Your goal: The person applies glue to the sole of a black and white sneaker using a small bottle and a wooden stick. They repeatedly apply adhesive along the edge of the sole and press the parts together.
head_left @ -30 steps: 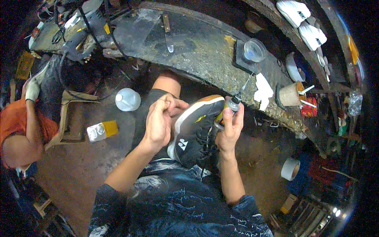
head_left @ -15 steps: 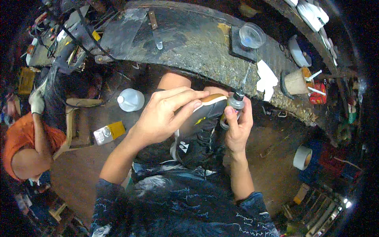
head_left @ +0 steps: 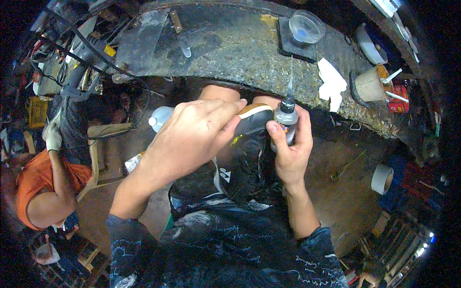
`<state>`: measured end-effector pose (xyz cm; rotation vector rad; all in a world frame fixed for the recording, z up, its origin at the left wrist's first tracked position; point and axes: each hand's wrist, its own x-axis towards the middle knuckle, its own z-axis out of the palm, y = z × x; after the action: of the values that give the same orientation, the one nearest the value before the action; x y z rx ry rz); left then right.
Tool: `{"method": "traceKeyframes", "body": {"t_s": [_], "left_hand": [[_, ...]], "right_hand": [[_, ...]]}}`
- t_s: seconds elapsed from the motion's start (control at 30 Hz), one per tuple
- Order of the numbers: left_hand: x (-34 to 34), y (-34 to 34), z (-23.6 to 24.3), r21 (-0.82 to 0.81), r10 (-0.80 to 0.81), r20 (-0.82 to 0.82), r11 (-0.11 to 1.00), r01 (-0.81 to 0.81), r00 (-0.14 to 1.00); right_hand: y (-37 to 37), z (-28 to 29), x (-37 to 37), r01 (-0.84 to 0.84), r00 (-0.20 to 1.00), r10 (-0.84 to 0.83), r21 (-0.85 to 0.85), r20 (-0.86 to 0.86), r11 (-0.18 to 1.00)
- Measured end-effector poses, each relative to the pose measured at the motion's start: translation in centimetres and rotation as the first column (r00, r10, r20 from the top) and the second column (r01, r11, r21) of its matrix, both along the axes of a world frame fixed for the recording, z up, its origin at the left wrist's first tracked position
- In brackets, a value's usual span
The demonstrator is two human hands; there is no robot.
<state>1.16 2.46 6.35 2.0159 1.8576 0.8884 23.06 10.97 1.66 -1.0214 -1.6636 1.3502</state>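
My left hand (head_left: 199, 129) is closed on a dark shoe (head_left: 255, 122) with a tan sole and white edging, its fingers lying along the sole. The shoe is held above my lap, and the hand hides part of it. To the right, my right hand (head_left: 294, 151) wraps round a small clear bottle (head_left: 286, 117) with a black cap and a long thin needle tip pointing away from me. The bottle stands close beside the shoe's end; whether they touch I cannot tell.
Ahead is a worn workbench (head_left: 230, 53) bearing a knife (head_left: 181, 36), a clear bowl (head_left: 306, 28), white paper (head_left: 331, 84) and a pot with brushes (head_left: 372, 86). A white jug (head_left: 160, 117) is partly behind my left arm. A person in orange (head_left: 48, 187) sits at left.
The bottle has turned more upright, its needle swinging left. My left hand and forearm now cover more of the white jug and the yellow-and-white box. The whole view has shifted somewhat.
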Motion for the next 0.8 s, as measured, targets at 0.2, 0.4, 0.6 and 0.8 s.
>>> {"method": "traceKeyframes", "body": {"t_s": [0.2, 0.4, 0.6, 0.8], "left_hand": [[0.3, 1.4, -1.8, -0.164, 0.018, 0.375, 0.985, 0.048, 0.927], [2.2, 3.0, -5.9, -0.228, 0.131, 0.936, 0.933, 0.279, 0.327], [2.9, 4.1, -6.0, -0.131, 0.015, 0.964, 0.896, 0.425, 0.266], [3.5, 3.7, -5.1, -0.117, -0.047, 0.906, 0.927, 0.356, 0.42]], "right_hand": [[1.4, -0.3, 0.8, -0.021, 0.996, 0.018, 0.042, 0.082, 0.999], [3.2, 1.4, 5.4, -0.029, 0.956, -0.057, 0.282, 0.289, 0.959], [3.2, 2.6, 8.9, -0.065, 0.924, -0.058, 0.307, 0.377, 0.95], [2.6, 1.1, 8.9, -0.041, 0.953, -0.014, 0.174, 0.304, 0.984]]}}
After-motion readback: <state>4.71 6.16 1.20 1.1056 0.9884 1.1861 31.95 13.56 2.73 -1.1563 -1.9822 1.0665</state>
